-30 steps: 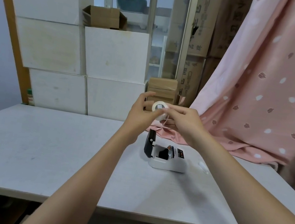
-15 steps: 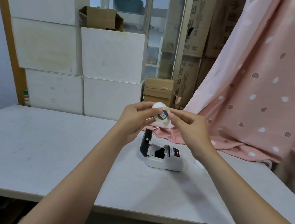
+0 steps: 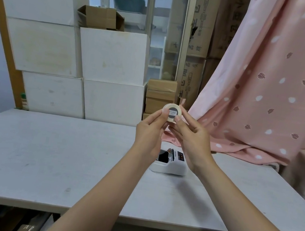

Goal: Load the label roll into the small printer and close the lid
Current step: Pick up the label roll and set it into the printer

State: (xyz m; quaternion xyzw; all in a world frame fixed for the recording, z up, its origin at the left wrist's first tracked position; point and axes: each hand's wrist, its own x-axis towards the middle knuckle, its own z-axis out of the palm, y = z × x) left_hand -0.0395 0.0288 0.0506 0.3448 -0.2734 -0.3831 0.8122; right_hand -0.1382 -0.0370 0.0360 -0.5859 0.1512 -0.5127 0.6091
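Note:
A small white label roll [image 3: 172, 112] with a dark core sticker is held up in the air between both hands, its flat face turned toward me. My left hand [image 3: 149, 133] pinches its left edge and my right hand [image 3: 191, 138] pinches its right edge. Below and behind the hands, the small white printer [image 3: 169, 163] sits on the white table [image 3: 49, 158]. Its dark roll bay shows open between my wrists. The lid is hidden behind my left hand.
Stacked white boxes [image 3: 113, 56] and brown cartons [image 3: 160, 96] stand behind the table's far edge. A pink patterned curtain [image 3: 273, 85] drapes onto the table's back right corner.
Both hands with the roll have come slightly nearer to me and now cover more of the printer, hiding its lid. The roll's flat face has turned more squarely toward me.

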